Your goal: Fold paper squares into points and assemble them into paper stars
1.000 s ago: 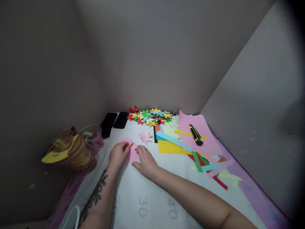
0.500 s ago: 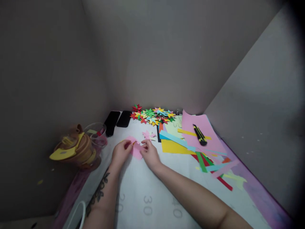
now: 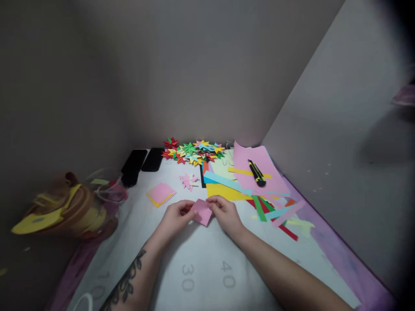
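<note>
Between my two hands is a small square of pink paper (image 3: pixel 202 212), held just above the white sheet. My left hand (image 3: pixel 180 216) pinches its left edge, thumb on top. At its upper right edge, the thumb and fingers of my right hand (image 3: pixel 225 211) grip it. A small stack of pink and yellow paper squares (image 3: pixel 161 194) lies beyond my left hand. Past the held paper is a pink folded paper star (image 3: pixel 188 182) with a few pale parts.
Colourful paper stars (image 3: pixel 191 151) are heaped at the back wall, beside two black phones (image 3: pixel 152 160). To the right lie pink sheets (image 3: pixel 246 155), a box cutter (image 3: pixel 257 173) and paper strips (image 3: pixel 275 211). A brown pot-like object (image 3: pixel 71 207) and clear cups (image 3: pixel 112 190) stand left.
Both hands have moved nearer and to the right with one pink square. The pink and yellow stack now lies uncovered on the sheet. The view has turned slightly right.
</note>
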`<state>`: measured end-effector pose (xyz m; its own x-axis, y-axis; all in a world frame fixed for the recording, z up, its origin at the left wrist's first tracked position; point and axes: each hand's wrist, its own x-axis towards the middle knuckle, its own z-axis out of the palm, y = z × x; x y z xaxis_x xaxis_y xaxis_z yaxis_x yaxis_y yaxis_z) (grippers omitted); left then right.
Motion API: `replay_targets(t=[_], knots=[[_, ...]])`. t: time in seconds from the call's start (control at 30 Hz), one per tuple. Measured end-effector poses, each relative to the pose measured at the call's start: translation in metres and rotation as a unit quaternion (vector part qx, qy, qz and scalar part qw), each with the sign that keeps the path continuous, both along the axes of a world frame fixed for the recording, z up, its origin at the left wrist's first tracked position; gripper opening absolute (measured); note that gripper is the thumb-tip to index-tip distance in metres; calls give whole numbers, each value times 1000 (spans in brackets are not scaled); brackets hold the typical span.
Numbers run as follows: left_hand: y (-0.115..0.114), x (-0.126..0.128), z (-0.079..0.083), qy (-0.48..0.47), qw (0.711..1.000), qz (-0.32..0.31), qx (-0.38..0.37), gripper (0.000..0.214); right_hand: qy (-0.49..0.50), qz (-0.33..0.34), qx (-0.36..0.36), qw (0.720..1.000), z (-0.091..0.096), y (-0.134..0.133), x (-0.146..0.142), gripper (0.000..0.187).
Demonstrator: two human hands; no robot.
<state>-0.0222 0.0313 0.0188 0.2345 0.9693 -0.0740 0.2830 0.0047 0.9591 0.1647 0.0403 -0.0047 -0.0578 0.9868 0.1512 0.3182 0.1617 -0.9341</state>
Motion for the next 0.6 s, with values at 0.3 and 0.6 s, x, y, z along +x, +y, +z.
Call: replay_targets(t=[0.3,0.6], knots=[[0,1,-8,51,989,117,70,18,-106,133,239,956,-6,-8,2,48],[-3,-2,-9,84,983,117,113,17,-114,127,269,948,2,-12,3,52]])
